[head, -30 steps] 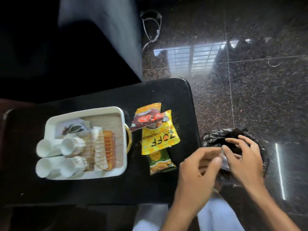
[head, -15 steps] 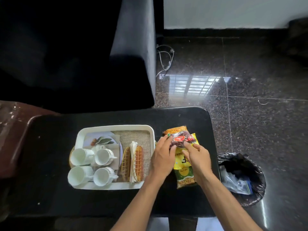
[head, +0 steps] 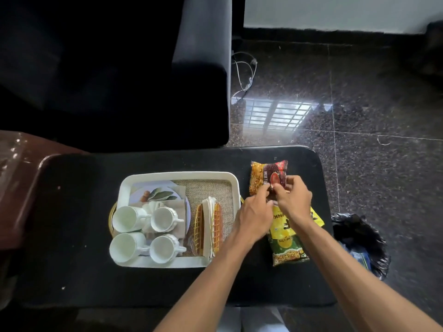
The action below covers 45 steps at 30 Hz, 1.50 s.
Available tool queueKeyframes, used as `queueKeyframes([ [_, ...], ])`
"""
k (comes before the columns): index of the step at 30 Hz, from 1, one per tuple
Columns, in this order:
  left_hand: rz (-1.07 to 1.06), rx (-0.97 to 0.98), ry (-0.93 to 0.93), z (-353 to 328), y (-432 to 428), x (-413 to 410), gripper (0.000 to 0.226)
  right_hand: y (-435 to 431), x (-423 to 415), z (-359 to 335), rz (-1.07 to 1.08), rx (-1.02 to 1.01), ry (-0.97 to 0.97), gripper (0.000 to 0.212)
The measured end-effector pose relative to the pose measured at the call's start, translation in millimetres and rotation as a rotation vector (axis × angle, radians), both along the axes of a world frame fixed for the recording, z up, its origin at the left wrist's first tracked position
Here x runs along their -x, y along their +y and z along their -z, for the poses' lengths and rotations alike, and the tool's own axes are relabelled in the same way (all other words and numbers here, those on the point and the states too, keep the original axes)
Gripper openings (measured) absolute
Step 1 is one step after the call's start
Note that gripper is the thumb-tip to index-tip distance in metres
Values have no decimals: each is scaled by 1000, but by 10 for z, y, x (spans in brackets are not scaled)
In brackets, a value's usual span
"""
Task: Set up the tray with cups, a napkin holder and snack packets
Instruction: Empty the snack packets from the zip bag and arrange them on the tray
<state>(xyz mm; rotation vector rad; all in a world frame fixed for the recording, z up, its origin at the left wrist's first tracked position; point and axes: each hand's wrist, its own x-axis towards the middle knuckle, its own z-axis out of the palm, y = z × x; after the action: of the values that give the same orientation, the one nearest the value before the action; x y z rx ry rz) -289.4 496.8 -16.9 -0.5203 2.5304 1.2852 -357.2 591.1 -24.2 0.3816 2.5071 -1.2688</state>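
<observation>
The left hand (head: 254,219) and right hand (head: 296,202) pinch the red packet (head: 265,172) right of the tray (head: 179,175). It is best lifted level onto the tray's bare mat (head: 215,189).

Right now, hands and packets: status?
Left hand, right hand both pinch red packet, on table beside tray. Cups, napkin holder in tray. Yellow packet, green packet outside it.

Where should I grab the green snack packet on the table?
Pinch its near crimped end, coming from the near edge of the black table. The green snack packet lies flat with its far end tucked under the yellow packet. Only the near end is free.
</observation>
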Motion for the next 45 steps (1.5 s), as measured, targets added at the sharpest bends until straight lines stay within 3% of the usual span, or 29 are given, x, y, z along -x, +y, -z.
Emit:
queueKeyframes([
  [2,-42,21,73,-72,-155,48,47,2,69,-83,-99,-7,88,7],
  [5,-132,73,219,-240,-525,183,54,-22,163,-287,-274,15,194,12],
  [10,139,181,171,-589,-1138,218,85,-180,204,-738,-532,64,401,19],
  [16,33,75,279,-758,-1577,-114,53,-602,110,-1005,-631,244,439,23],
  [18,-68,59,324,-765,-1758,-254,42,-760,30,-1020,-626,337,386,41],
  [20,-211,-29,318,-758,-1965,-386,34,-924,-76,-994,-624,386,242,72],
  [22,-283,-107,296,-734,-2191,-500,32,-1124,-199,-934,-653,388,112,84],
  [27,-276,-113,271,-619,-2716,-748,35,-1803,-453,-683,-657,404,40,43],
  [29,-343,-66,292,-507,-2914,-832,32,-2073,-535,-562,-621,365,35,36],
  [34,-425,36,208,-129,-3300,-964,19,-2604,-739,-229,-581,224,-26,36],
  [45,-466,16,4,408,-3635,-1023,25,-3108,-874,269,-556,13,-125,36],
])
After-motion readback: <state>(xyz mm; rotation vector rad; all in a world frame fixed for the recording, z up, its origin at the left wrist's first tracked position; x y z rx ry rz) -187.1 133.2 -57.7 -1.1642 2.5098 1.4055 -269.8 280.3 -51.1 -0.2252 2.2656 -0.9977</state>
